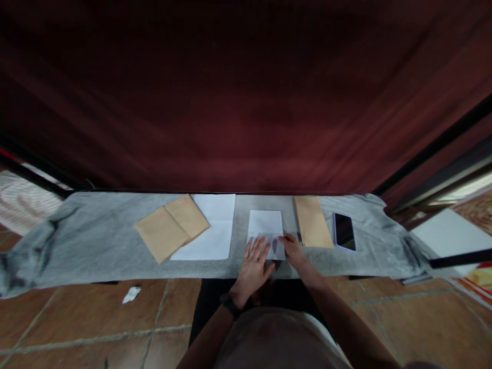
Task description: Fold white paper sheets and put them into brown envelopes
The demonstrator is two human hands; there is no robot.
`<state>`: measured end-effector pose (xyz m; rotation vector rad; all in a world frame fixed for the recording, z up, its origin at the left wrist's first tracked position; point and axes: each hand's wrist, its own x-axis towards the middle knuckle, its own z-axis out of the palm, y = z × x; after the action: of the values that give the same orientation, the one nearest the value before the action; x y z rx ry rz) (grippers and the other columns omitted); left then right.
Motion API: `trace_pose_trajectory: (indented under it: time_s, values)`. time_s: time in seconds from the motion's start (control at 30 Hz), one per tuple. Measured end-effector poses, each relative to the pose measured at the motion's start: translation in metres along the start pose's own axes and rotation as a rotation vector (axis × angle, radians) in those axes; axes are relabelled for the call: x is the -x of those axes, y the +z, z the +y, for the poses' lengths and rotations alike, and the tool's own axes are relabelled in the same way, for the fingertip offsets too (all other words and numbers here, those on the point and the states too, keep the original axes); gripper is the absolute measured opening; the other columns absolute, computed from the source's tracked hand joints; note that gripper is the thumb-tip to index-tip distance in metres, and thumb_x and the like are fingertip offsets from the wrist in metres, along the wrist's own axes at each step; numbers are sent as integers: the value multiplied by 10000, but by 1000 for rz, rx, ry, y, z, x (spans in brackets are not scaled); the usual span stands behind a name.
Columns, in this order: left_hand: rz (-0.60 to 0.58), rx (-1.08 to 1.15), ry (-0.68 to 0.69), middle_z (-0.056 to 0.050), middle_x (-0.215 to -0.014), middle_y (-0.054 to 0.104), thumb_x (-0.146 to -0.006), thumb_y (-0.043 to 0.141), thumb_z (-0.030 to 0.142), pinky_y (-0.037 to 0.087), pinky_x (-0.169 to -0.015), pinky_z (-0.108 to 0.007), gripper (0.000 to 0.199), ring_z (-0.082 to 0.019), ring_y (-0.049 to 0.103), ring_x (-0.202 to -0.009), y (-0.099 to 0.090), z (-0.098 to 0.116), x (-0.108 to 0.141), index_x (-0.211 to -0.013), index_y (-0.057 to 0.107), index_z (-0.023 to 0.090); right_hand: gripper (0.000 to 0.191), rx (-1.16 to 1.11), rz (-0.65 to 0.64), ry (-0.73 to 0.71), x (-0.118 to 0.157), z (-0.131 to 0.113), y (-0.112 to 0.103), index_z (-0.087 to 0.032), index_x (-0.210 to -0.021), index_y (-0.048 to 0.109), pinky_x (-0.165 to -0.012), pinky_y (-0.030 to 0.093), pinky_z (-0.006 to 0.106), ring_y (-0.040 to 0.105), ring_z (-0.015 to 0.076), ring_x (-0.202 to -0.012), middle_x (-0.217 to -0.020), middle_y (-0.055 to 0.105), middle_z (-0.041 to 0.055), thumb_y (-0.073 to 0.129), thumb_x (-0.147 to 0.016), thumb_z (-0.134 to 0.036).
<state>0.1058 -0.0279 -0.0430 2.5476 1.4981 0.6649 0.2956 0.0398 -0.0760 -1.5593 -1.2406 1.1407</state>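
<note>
A folded sheet of white paper (264, 221) lies on the grey cloth in front of me. My left hand (254, 265) rests flat on its lower left part, fingers spread and pointing away from me. At the paper's right edge is my right hand (294, 251), its fingers curled together with the tips on that edge. Shadows of both hands fall across the paper's lower half. Just right of my right hand lies a long brown envelope (313, 223).
To the left, brown envelopes (161, 233) partly cover a larger creased white sheet (215, 241). A phone (345, 231) lies at the right on the grey cloth (103, 230). A dark red curtain (246, 128) hangs behind the table. A crumpled white scrap (131, 294) is on the tiled floor.
</note>
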Motion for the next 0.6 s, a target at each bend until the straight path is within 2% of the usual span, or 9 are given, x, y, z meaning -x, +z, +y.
trace_pose_trajectory:
  time_s: [0.1,0.2,0.33,0.37,0.43,0.5,0.6]
  values:
    - [-42,-67,-46,-116,-1596,425,-992,483,298,348,-1219,-470,529,-260,369,-1495,5,1,7,-1507,447,185,284,118,41,-4,1,6,-4,-249,-947,683,-654,580,325,715,217,-723,-776,738,16,504,-872,-457]
    - [-63,-99,-75,-141,-1553,481,-1005,462,326,404,-1176,-445,498,-268,432,-1457,11,-4,10,-1475,488,162,269,233,73,-25,3,6,-18,-244,-1035,692,-761,576,357,722,241,-830,-835,746,40,514,-883,-376]
    - [-101,-134,-48,-150,-1538,497,-1008,473,330,403,-1166,-457,463,-290,444,-1445,15,-7,8,-1438,532,167,412,485,127,-221,9,-5,-22,-176,-1307,617,-987,515,441,671,281,-1106,-1166,721,142,455,-962,-333]
    - [-102,-139,-46,-154,-1538,496,-1007,479,327,404,-1162,-463,462,-297,447,-1443,15,-6,7,-1435,533,164,430,549,100,-306,10,-9,-18,-169,-1340,605,-1033,494,447,645,277,-1169,-1251,693,153,426,-989,-339]
    - [-99,-135,-39,-161,-1525,508,-1004,491,329,408,-1154,-476,465,-306,455,-1434,15,-6,6,-1435,529,159,413,592,-18,-442,8,-17,-3,-224,-1357,614,-1113,453,397,588,222,-1278,-1374,647,92,412,-1020,-350]
    - [-94,-117,-38,-161,-1490,545,-1004,501,343,413,-1146,-487,459,-308,475,-1416,15,-7,6,-1425,536,164,429,731,-275,-686,3,-24,14,-222,-1408,584,-1185,380,422,495,202,-1392,-1469,583,75,364,-1049,-300]
    - [-97,-101,-52,-156,-1453,579,-998,522,376,412,-1148,-494,457,-307,503,-1389,16,-9,8,-1403,557,167,422,933,-416,-824,-15,-31,34,-240,-1442,559,-1224,301,467,405,221,-1465,-1557,488,64,401,-1054,-287]
